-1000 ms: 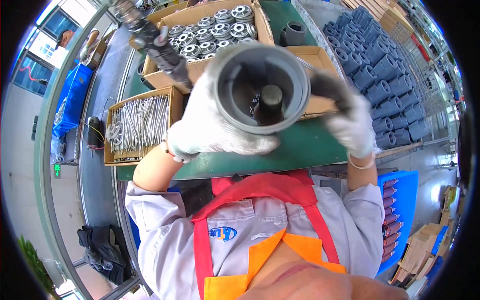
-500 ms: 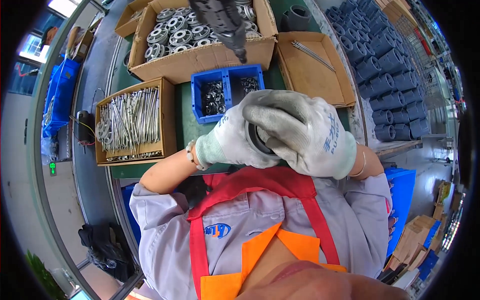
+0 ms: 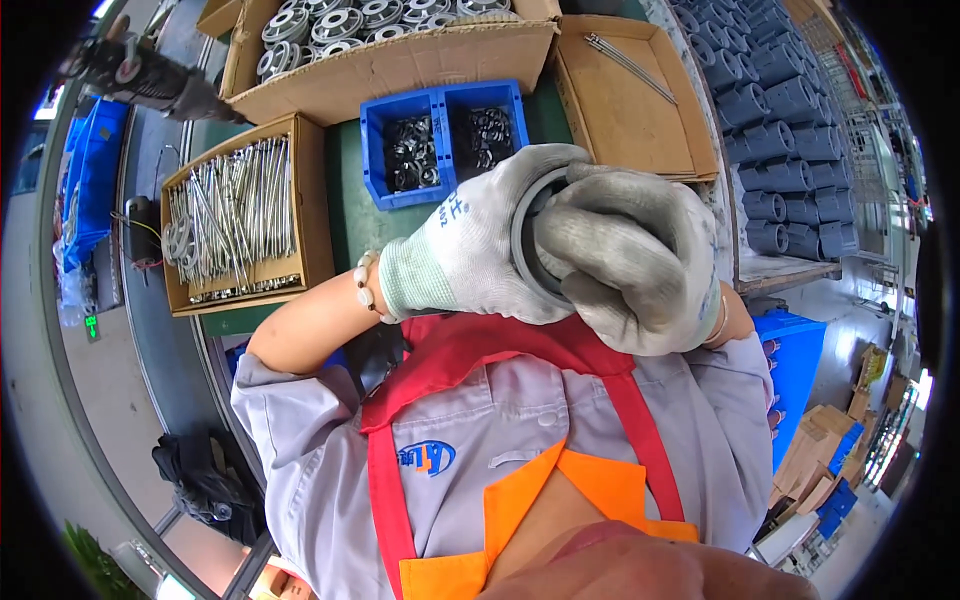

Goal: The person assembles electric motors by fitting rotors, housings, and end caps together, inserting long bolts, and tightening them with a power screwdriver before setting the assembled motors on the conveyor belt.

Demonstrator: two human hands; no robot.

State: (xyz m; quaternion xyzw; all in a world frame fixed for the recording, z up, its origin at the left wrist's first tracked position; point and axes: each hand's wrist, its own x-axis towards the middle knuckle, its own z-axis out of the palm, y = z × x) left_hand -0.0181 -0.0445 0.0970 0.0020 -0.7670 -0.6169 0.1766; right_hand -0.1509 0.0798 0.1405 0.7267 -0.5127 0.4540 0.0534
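Note:
Both hands wear white knit gloves with grey-coated fingers and meet in front of my chest. My left hand (image 3: 470, 235) is closed round a dark grey cylindrical housing (image 3: 524, 235), its round open end tilted towards me. My right hand (image 3: 630, 260) lies over that opening, its fingers bent together and reaching inside the rim. Whatever its fingertips hold, if anything, is hidden. Just beyond my left hand stands a blue two-compartment bin (image 3: 440, 100) with small dark metal pieces in it.
A carton of metal discs (image 3: 400, 70) stands at the back. Left are a box of long metal rods (image 3: 312, 200) and a hanging power screwdriver (image 3: 165, 85). A shallow carton (image 3: 625, 125) holds a few rods. Grey housings (image 3: 785, 140) are stacked on the right.
The hanging screwdriver has gone from above the disc carton to the upper left. My right fingers have turned and curl deeper into the housing's opening. The view has shifted slightly.

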